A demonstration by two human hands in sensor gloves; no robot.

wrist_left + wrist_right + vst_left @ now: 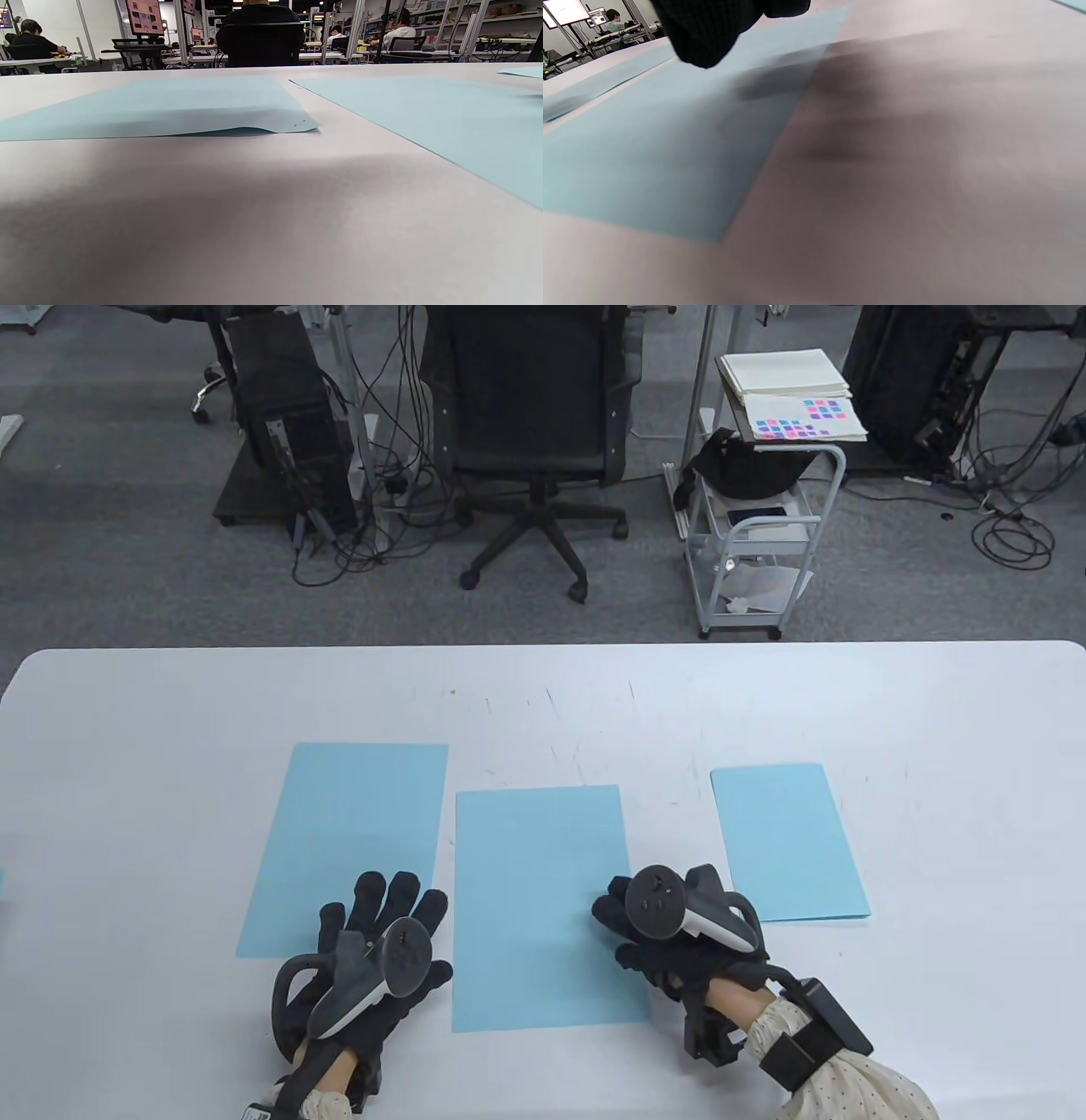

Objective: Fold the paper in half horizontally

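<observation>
Three blue sheets lie flat on the white counter (170, 712). The middle sheet (534, 891) sits between the two hands and looks like the one to fold; a left sheet (339, 831) lies ahead of the left hand (373, 959), and a right sheet (789, 840) lies just beyond the right hand (670, 925). The left hand rests with fingers spread and straight, its fingertips over the near right corner of the left sheet, holding nothing. The right hand lies over the right edge of the middle sheet with fingers loosely bent toward the paper; whether it pinches that edge I cannot tell, since the tracker hides the fingertips and the right wrist view is blurred. The left wrist view shows the left sheet's near corner lifting slightly off the counter. The fold seems not yet begun, as the middle sheet lies flat. To do it well, I would have both hands take the near corners of the middle sheet, carry that edge over to the far edge, square the corners exactly, hold them down with one hand and run the other along the bend from its centre outward. No containers stand on the counter; beyond it a wheeled cart (755, 534) holds papers and a dark bag.
</observation>
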